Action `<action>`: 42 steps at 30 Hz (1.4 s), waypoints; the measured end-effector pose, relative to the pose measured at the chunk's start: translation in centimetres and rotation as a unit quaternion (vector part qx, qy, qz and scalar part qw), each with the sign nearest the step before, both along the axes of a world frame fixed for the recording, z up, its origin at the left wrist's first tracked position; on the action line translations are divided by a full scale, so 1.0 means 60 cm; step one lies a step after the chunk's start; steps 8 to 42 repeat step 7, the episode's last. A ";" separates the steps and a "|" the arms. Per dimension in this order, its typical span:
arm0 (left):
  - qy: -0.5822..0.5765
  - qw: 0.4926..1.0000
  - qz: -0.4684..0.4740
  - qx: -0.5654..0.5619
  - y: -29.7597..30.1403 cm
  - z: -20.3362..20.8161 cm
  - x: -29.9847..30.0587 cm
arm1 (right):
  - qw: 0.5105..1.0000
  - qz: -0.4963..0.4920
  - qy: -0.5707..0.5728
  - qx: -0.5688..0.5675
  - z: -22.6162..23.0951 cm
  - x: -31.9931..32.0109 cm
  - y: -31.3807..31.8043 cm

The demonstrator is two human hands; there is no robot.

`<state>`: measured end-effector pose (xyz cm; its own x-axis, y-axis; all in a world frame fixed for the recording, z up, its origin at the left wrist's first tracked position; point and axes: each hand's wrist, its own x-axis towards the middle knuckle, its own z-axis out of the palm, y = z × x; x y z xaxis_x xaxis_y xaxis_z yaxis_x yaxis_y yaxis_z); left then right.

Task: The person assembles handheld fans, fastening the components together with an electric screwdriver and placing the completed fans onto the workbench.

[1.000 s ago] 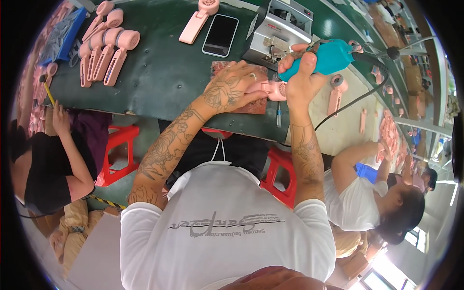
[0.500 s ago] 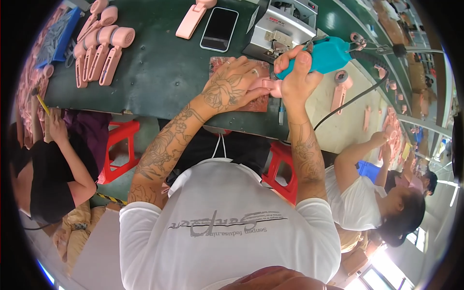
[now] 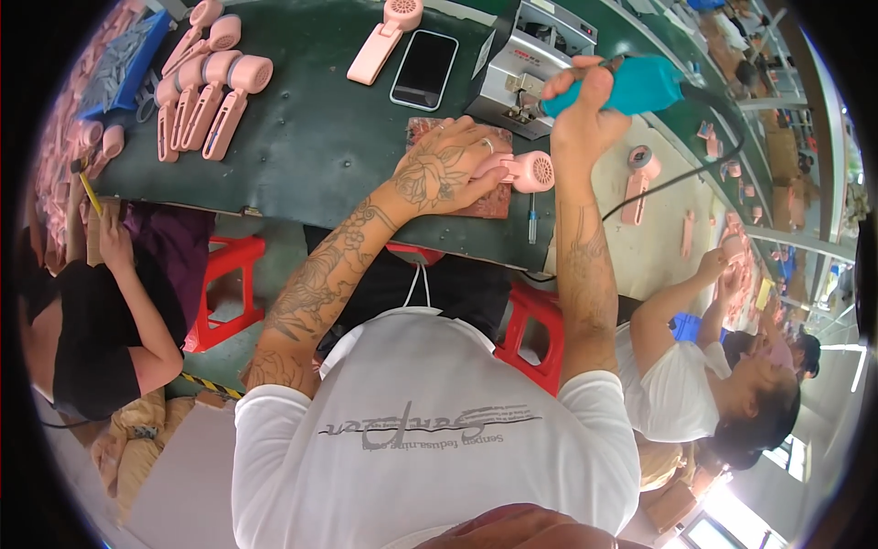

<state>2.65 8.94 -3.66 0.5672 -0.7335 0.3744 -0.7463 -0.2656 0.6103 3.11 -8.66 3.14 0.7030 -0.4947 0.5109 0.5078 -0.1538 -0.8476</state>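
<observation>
My left hand [image 3: 445,166] is closed around a small pink handheld fan [image 3: 533,171], pressing it down on a reddish-brown pad [image 3: 485,203]. The fan's round, perforated head sticks out to the right of my fingers; its handle is mostly covered by the hand. In my right hand [image 3: 585,117] is a teal electric screwdriver [image 3: 640,85], held above the bench and apart from the fan. Its front end points left, by the front of a grey metal box-shaped machine [image 3: 526,73], probably a screw feeder. Whether the bit touches the machine is not clear.
Several pink fans [image 3: 212,101] lie in a row at the left, near a blue tray [image 3: 123,69]. A black-screened phone [image 3: 425,69] and another fan [image 3: 384,41] lie ahead. A small screwdriver [image 3: 532,224] rests near the bench edge. The cable [image 3: 677,178] curves rightward. Co-workers sit both sides.
My right hand has lifted the electric screwdriver off the fan, up toward the grey machine. The fan's head now shows in full, while my left hand keeps its hold on the pad.
</observation>
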 end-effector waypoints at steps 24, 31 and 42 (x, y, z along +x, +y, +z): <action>-0.008 1.000 -0.005 0.001 0.000 -0.004 0.004 | 0.999 0.020 -0.023 -0.033 -0.020 0.021 -0.006; -0.008 1.000 -0.005 0.001 0.000 -0.004 0.004 | 0.999 0.020 -0.023 -0.033 -0.020 0.021 -0.006; -0.008 1.000 -0.005 0.001 0.000 -0.004 0.004 | 0.999 0.020 -0.023 -0.033 -0.020 0.021 -0.006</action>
